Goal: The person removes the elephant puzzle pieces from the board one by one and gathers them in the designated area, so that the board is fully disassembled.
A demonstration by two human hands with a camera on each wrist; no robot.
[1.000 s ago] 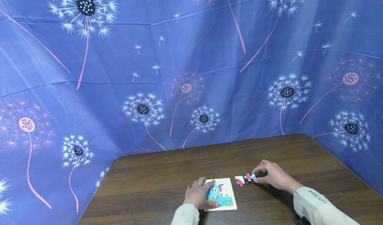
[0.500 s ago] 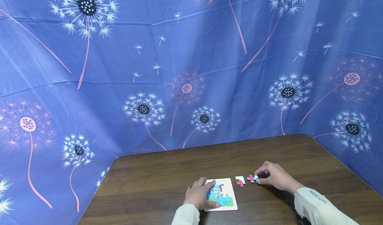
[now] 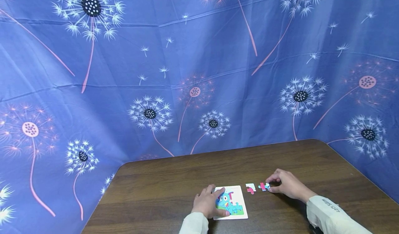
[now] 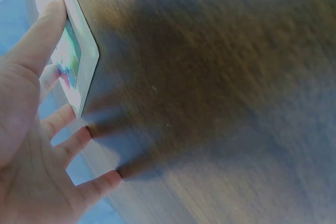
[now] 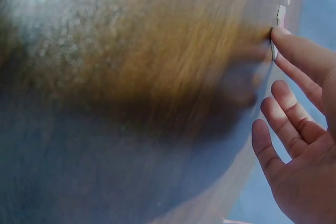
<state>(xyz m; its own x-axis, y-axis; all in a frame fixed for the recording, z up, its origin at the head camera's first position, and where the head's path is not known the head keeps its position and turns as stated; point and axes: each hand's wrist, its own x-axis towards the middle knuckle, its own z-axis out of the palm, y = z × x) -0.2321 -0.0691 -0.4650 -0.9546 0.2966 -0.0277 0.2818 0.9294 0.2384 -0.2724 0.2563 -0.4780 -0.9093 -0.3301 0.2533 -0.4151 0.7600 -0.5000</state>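
Observation:
A square picture puzzle board (image 3: 244, 215) with a blue cartoon animal lies on the table, part of its picture area blank white. My left hand (image 3: 204, 202) rests on its left side with the fingers spread. In the left wrist view the thumb (image 4: 44, 27) lies over the board, while other fingertips touch down around its edge. My right hand (image 3: 288, 183) pinches a red, white and blue puzzle piece (image 3: 263, 186) between thumb and index finger, close to the tabletop. Its other fingers hang loosely apart. A white and pink puzzle piece (image 3: 250, 188) lies flat between the board and the pinched piece.
The brown wooden table (image 3: 162, 189) has rounded far corners. Behind it hangs a blue cloth (image 3: 249, 106) printed with dandelions, close to the table's far edge. A dark object shows partly beneath the right sleeve (image 3: 330, 211).
My right hand has shifted slightly to the right with the pinched puzzle piece, widening its distance from the loose piece. The left hand and the board have stayed in place.

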